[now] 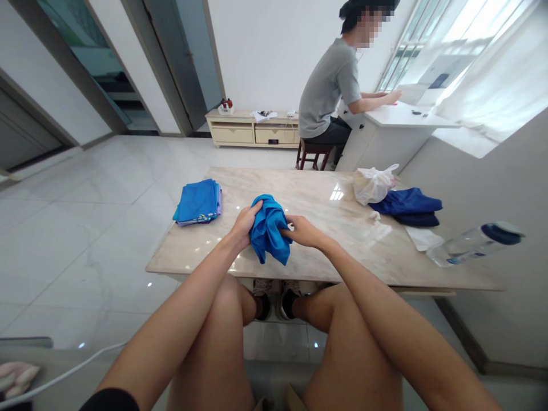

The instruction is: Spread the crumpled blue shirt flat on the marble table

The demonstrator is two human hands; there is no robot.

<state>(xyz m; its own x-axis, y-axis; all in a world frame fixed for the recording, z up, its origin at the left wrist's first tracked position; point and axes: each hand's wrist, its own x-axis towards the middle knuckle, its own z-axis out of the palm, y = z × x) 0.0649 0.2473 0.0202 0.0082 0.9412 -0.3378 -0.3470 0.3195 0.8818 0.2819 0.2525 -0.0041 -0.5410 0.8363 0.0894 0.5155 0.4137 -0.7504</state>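
A crumpled bright blue cloth [270, 231] is held up over the near middle of the marble-topped table [308, 191]. My left hand [247, 221] is closed on its left side, thumb on top. At its right edge my right hand [302, 229] grips the fabric between thumb and fingers, with some fingertips hidden in the folds. To the left lies a stack of folded cloths [197, 202], blue on top with teal and lilac edges below.
At the table's right are a white plastic bag [374, 184], dark blue fabric [409, 205], a paper sheet [423, 238] and a clear bottle [471, 245] with a dark lid. Beyond, a person [327, 85] sits on a stool at a white desk [402, 117]. A low cabinet [233, 135] stands by the wall.
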